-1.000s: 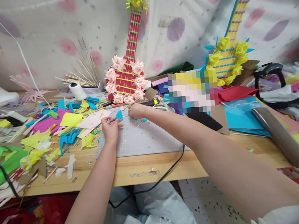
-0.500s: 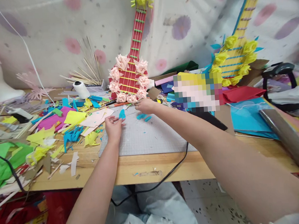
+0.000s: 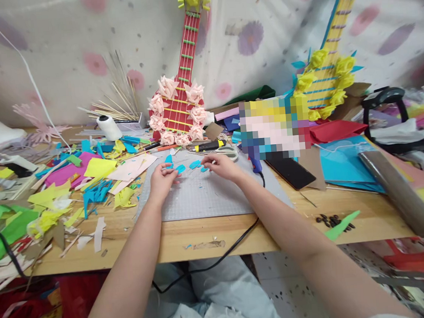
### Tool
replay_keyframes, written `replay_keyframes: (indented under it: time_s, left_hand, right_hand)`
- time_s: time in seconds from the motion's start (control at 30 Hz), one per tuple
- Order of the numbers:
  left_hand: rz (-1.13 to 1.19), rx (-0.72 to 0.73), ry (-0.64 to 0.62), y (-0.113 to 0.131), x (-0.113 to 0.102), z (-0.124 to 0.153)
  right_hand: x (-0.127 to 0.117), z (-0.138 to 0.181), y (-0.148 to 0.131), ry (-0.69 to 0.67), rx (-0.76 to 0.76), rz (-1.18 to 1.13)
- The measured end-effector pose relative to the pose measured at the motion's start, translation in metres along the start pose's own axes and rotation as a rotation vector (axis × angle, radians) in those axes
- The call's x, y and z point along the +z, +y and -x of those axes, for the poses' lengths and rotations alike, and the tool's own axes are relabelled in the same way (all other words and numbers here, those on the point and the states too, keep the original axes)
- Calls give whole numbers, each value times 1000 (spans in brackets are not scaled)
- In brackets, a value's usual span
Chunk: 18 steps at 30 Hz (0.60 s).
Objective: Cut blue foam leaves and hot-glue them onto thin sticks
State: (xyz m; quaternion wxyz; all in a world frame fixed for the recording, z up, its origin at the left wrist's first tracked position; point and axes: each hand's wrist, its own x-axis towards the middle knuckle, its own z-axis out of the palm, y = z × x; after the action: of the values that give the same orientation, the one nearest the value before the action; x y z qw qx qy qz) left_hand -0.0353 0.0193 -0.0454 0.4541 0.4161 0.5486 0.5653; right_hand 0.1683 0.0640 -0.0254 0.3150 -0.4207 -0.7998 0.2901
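My left hand [image 3: 163,181] is over the left part of the grey cutting mat [image 3: 200,199], its fingers closed on a small blue paper piece [image 3: 168,159]. A second blue paper piece [image 3: 180,169] shows at its fingertips. My right hand [image 3: 223,167] is low over the mat, thumb and fingers pinched at the end of another blue paper piece [image 3: 204,169]. One more blue piece [image 3: 195,164] lies between the hands. Behind the right hand are scissors [image 3: 228,152] with pale handles and a yellow-and-black cutter [image 3: 211,145].
A red paper guitar [image 3: 177,115] with pink flowers stands behind the mat. Coloured paper scraps [image 3: 100,168] cover the left side. To the right are a blue glue gun [image 3: 255,163], its black cable, a phone [image 3: 289,170], blue sheets [image 3: 348,165] and a yellow guitar [image 3: 322,89].
My right hand has drawn back from the far edge of the mat toward the blue pieces. The scissors and cutter show now. The view has shifted slightly right.
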Motion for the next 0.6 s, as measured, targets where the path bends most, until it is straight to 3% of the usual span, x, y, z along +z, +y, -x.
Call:
replay_keyframes:
  time_s: [0.23,0.6]
  left_hand:
    - [-138,-2,-163,-2,1,3]
    - [-196,15,-187,-4,1,2]
  right_hand:
    - [14,15,15,70,-78,17]
    - [25,14,11,20,-148,165]
